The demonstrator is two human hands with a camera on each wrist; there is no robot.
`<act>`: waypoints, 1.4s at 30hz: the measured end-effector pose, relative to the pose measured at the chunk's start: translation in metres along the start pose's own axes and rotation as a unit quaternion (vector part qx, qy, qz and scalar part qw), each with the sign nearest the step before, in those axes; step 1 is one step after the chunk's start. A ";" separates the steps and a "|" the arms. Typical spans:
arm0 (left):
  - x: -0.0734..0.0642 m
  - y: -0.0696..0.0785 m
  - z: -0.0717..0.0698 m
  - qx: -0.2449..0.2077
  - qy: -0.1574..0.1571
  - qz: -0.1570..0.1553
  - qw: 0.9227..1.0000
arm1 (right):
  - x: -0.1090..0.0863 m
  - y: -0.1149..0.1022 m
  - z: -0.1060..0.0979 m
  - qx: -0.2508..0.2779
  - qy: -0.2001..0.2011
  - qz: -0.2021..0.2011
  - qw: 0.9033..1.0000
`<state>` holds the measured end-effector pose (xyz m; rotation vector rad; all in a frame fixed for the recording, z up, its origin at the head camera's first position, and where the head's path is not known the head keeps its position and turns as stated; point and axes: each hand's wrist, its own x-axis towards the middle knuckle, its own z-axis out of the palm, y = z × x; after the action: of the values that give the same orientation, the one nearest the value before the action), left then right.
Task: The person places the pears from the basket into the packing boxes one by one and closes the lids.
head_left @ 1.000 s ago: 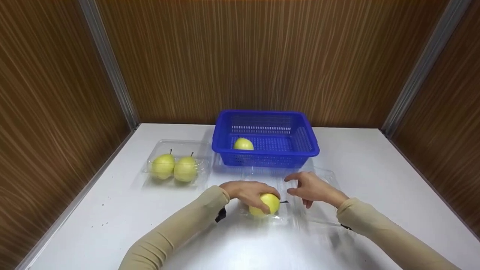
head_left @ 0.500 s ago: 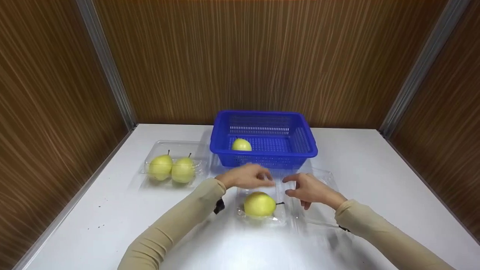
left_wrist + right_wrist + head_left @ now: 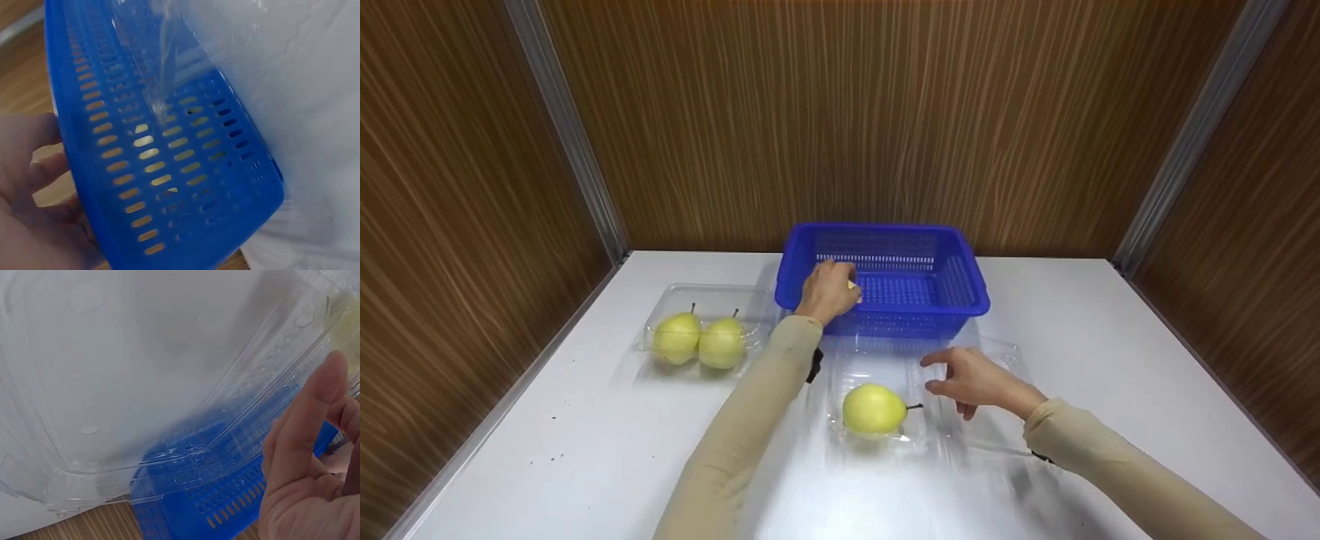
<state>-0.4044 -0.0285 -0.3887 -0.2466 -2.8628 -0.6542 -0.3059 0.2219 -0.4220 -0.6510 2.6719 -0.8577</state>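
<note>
My left hand reaches over the front rim of a blue plastic basket. It covers most of a yellow pear inside; in the left wrist view the pear shows only through the slots, and the fingers extend loosely past the rim. On the table in front, another yellow pear lies on its side in one half of an opened clear plastic clamshell box, stem pointing right. Over the fold and the other half, my right hand hovers with thumb and forefinger apart, holding nothing.
At the left stands a second clear clamshell box with two upright pears in it. Wood-patterned panels enclose the white table at the back and both sides.
My left hand has let go of the pear in the clamshell, then moved up and away into the blue basket. The right hand stays nearly where it was.
</note>
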 end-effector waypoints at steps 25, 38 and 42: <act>0.023 -0.005 0.002 -0.056 -0.163 -0.130 0.976 | -0.001 -0.001 -0.001 -0.002 -0.005 -0.005 1.000; 0.027 0.000 0.002 -0.040 -0.155 -0.150 0.976 | -0.004 -0.001 -0.005 -0.003 -0.006 -0.005 1.000; 0.022 0.002 0.001 -0.047 -0.151 -0.158 0.975 | -0.005 -0.001 -0.005 -0.001 -0.005 -0.005 1.000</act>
<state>-0.4256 -0.0238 -0.3836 0.1119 -3.2008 -0.8799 -0.3030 0.2262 -0.4175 -0.6674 2.6638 -0.8534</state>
